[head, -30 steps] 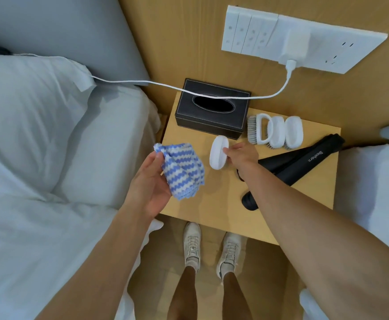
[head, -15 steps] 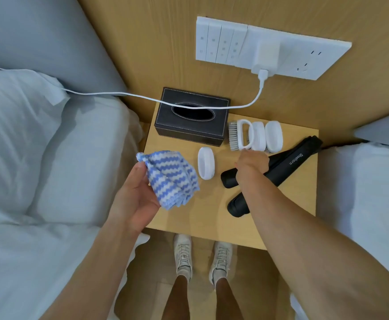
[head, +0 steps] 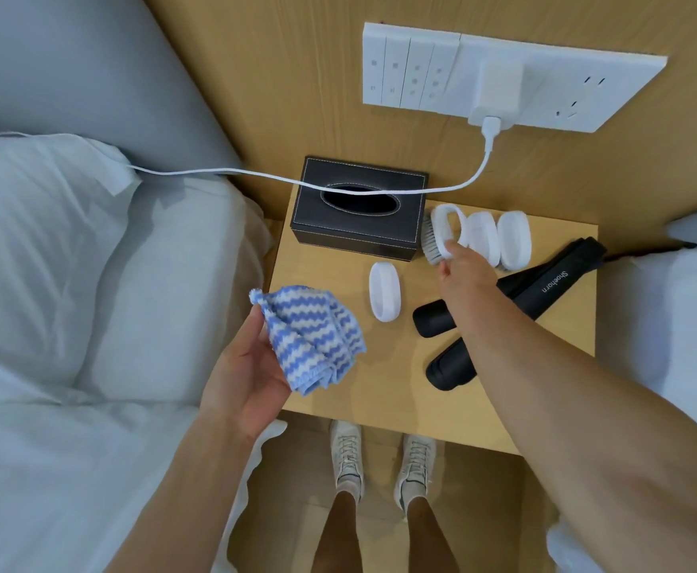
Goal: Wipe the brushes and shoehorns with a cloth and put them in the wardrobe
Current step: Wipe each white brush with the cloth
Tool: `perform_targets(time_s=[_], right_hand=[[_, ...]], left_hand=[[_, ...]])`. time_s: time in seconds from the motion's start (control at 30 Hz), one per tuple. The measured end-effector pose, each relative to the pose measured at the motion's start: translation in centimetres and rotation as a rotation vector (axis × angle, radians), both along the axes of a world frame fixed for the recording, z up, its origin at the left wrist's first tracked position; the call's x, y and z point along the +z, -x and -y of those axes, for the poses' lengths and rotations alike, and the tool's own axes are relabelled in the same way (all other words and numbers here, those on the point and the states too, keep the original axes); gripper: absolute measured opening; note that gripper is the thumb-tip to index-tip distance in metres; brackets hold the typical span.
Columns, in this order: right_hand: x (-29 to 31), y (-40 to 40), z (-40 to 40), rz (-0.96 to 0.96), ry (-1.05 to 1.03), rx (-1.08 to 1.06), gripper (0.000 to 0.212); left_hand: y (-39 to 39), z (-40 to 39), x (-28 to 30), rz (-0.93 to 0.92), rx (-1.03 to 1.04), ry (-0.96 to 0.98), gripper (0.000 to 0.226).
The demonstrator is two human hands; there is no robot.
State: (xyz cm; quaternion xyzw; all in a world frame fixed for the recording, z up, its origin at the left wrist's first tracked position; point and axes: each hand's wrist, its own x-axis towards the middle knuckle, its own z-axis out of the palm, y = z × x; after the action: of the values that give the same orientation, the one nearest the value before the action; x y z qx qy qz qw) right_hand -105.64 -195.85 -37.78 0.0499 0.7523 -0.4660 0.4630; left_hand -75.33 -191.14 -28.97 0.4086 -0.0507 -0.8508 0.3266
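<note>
Nightstand (head: 379, 390): pale wood-grain top, smooth, matt; same finish on wall panel (head: 297, 76) behind.
Cloth (head: 313, 341): soft terry-like knit, blue and white zigzag, fuzzy nap.
Tissue box (head: 355, 233) at back left corner: black leather-look cover, fine grain, pale stitching along edges.
Brushes (head: 479, 237) along back edge: white plastic bodies, smooth, slight sheen; grey-white bristles on leftmost.
Lone brush (head: 384, 296) mid-top: white plastic, glossy.
Shoehorns (head: 545, 287) toward right edge: black, matt, probably plastic; printed white lettering.
Switch plate (head: 421, 72) and charger (head: 499, 91): white plastic, smooth.
Cable (head: 255, 172): white, smooth sheath.
Bedding (head: 69, 283): white woven cloth, matt, creased.
</note>
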Motion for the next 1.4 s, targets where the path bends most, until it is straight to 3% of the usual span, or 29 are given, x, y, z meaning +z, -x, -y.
perform_targets(time_s=[0.13, 0.23, 0.4, 0.5, 0.63, 0.77, 0.93, 1.03, 1.17, 1.33, 1.4], right_hand=[[3.5, -1.4, -1.2, 0.086, 0.032, -0.124, 0.021], [5.9, -1.6, -3.9, 0.038, 0.038, -0.043, 0.020], [11.2, -2.1, -10.3, 0.067, 0.130, 0.044, 0.020], [15.1, -3.2, -12.8, 0.109, 0.317, 0.097, 0.014], [20.8, -4.8, -13.4, -0.022, 0.505, 0.241, 0.021], [26.7, -5.4, -12.8, -0.219, 0.646, 0.438, 0.023], [32.4, -5.5, -11.8, -0.445, 0.758, 0.569, 0.023], [35.3, -5.5, -11.4, -0.525, 0.831, 0.635, 0.036], [38.4, -5.3, -12.0, -0.419, 0.936, 0.661, 0.049], [40.4, -4.5, -13.2, -0.203, 0.980, 0.537, 0.043], [40.8, -4.2, -13.7, -0.136, 0.996, 0.538, 0.058]], left_hand=[[1.0, 0.3, 2.3, 0.020, -0.007, -0.002, 0.050], [1.6, 0.4, 4.1, 0.031, -0.018, -0.010, 0.044], [3.7, 0.5, 7.6, 0.245, -0.091, -0.044, 0.049], [5.8, 0.2, 10.2, 0.391, -0.135, 0.010, 0.035], [8.6, 0.0, 15.5, 0.626, -0.103, 0.321, 0.018], [10.5, 0.4, 22.3, 0.677, -0.005, 0.629, 0.016], [11.9, 1.1, 29.4, 0.675, 0.100, 0.848, 0.009], [12.3, 0.9, 32.1, 0.700, 0.106, 0.958, 0.007], [12.2, -0.1, 34.1, 0.748, 0.060, 1.103, 0.011], [11.4, -2.1, 34.3, 0.749, -0.007, 1.268, 0.018], [11.0, -2.7, 33.9, 0.769, -0.027, 1.364, 0.030]])
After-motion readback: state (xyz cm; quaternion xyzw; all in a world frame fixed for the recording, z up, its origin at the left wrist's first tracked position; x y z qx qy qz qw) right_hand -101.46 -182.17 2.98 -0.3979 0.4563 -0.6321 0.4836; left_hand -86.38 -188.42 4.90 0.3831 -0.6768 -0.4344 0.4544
